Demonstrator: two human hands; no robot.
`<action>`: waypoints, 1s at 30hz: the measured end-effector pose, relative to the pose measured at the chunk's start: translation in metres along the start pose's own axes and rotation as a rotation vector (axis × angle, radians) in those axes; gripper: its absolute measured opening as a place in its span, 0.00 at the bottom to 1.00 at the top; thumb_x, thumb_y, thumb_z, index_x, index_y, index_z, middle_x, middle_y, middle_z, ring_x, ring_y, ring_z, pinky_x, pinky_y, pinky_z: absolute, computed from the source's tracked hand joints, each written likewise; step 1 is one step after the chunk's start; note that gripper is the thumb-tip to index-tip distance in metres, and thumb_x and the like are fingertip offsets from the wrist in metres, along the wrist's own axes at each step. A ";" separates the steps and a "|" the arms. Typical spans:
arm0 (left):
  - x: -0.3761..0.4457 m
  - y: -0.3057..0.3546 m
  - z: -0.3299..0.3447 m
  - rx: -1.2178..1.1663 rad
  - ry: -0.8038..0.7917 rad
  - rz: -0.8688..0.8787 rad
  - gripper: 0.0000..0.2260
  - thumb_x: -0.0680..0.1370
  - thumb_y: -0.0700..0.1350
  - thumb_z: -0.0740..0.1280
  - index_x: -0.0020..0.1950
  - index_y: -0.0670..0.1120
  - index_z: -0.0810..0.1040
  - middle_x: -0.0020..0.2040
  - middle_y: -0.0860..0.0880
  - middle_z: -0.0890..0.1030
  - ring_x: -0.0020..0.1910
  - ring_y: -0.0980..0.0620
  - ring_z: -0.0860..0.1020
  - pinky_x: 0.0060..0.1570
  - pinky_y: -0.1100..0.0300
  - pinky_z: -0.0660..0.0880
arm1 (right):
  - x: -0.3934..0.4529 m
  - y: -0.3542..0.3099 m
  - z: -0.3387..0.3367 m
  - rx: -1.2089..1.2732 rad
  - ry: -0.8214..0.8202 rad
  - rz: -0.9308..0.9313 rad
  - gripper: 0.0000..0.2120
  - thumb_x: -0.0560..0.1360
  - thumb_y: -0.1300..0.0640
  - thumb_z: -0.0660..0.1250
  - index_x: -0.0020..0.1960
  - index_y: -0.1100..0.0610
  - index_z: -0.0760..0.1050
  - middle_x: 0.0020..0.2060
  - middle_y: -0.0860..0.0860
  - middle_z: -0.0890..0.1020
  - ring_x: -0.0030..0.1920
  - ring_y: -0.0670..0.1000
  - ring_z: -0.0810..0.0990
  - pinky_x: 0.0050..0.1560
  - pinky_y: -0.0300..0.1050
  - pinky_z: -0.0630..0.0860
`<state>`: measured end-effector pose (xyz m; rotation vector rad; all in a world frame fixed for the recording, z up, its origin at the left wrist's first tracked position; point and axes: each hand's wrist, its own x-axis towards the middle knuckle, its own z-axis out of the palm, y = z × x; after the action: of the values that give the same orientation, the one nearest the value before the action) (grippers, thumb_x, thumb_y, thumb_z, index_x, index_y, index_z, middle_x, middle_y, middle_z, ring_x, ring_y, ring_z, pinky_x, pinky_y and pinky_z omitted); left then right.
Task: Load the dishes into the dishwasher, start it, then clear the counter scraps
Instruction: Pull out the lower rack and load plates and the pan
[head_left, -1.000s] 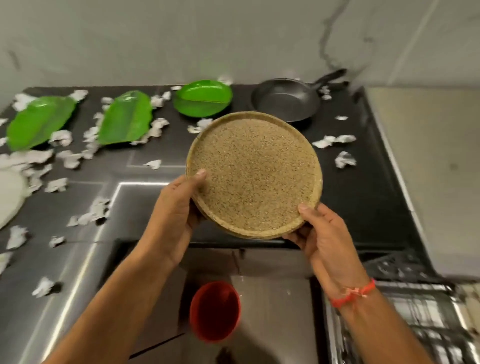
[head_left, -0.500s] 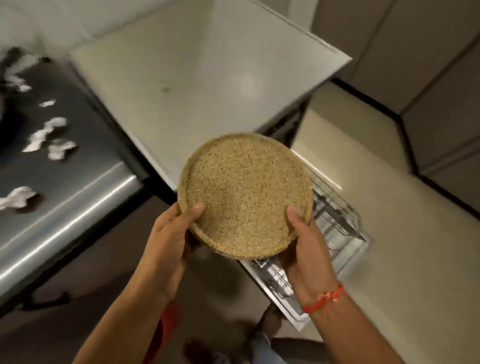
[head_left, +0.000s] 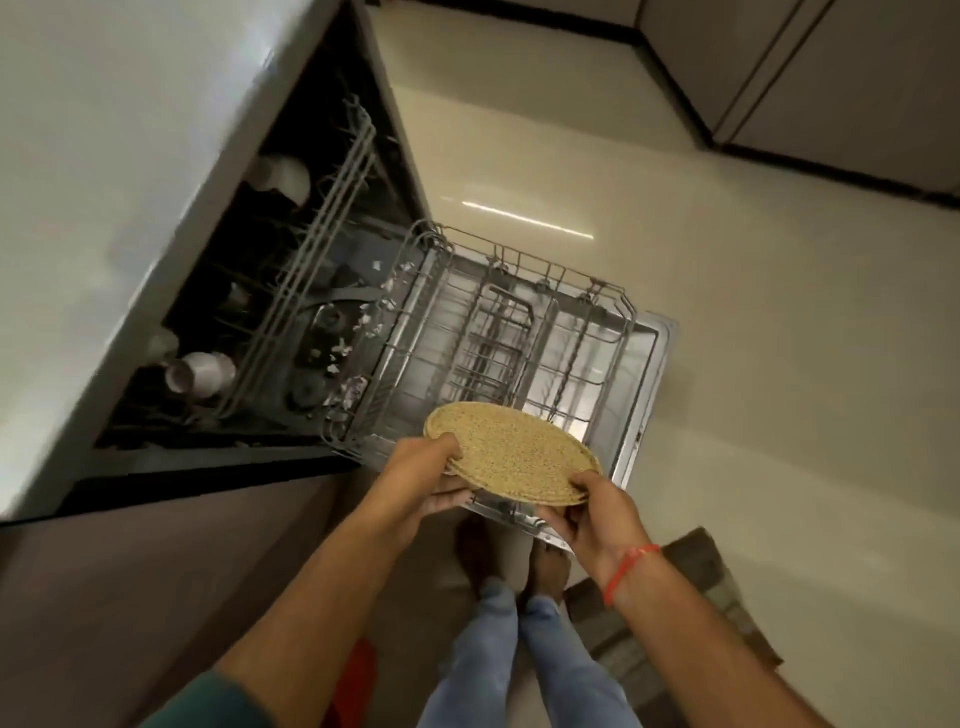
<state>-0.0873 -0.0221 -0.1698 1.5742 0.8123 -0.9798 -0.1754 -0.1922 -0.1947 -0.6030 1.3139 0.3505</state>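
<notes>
I hold a round speckled tan plate (head_left: 511, 452) nearly flat with both hands, above the near edge of the open dishwasher door. My left hand (head_left: 423, 475) grips its left rim and my right hand (head_left: 597, 512) grips its near right rim. The grey wire lower rack (head_left: 498, 332) is pulled out over the door and looks bare, just beyond the plate. Inside the dishwasher (head_left: 291, 291) an upper rack holds white cups (head_left: 202, 371) and a white bowl (head_left: 283, 176).
A pale counter top (head_left: 119, 156) runs over the dishwasher at left. Small white scraps (head_left: 358, 332) lie along the rack's left edge. My feet (head_left: 514, 561) stand before the door, a brown mat (head_left: 701, 571) at right, something red (head_left: 358, 675) low at left. Pale floor (head_left: 779, 312) stretches beyond.
My view swung from the littered dark counter to the right and down to the open dishwasher. The plate, still in both hands, came down from upright to nearly flat over the door.
</notes>
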 end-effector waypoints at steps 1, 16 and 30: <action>0.018 -0.002 0.006 0.021 0.007 -0.030 0.04 0.80 0.38 0.64 0.53 0.42 0.78 0.41 0.47 0.85 0.39 0.52 0.85 0.37 0.57 0.81 | 0.014 0.001 -0.004 0.013 0.019 0.010 0.06 0.83 0.63 0.58 0.52 0.60 0.73 0.42 0.57 0.80 0.44 0.53 0.81 0.37 0.48 0.84; 0.169 -0.046 0.022 0.294 0.113 -0.086 0.05 0.81 0.41 0.68 0.55 0.41 0.79 0.39 0.46 0.83 0.27 0.59 0.81 0.27 0.65 0.79 | 0.142 0.020 -0.008 -0.060 0.118 0.013 0.07 0.82 0.66 0.59 0.58 0.66 0.69 0.44 0.62 0.82 0.39 0.57 0.84 0.29 0.42 0.82; 0.215 -0.046 0.018 0.527 0.071 0.061 0.05 0.80 0.39 0.66 0.49 0.40 0.81 0.32 0.48 0.77 0.25 0.56 0.72 0.23 0.64 0.68 | 0.175 0.027 -0.003 -0.038 0.182 -0.021 0.12 0.82 0.63 0.61 0.64 0.67 0.73 0.44 0.62 0.85 0.32 0.52 0.86 0.25 0.37 0.79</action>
<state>-0.0382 -0.0275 -0.3843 2.0786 0.5734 -1.1591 -0.1517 -0.1888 -0.3698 -0.6928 1.4770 0.3096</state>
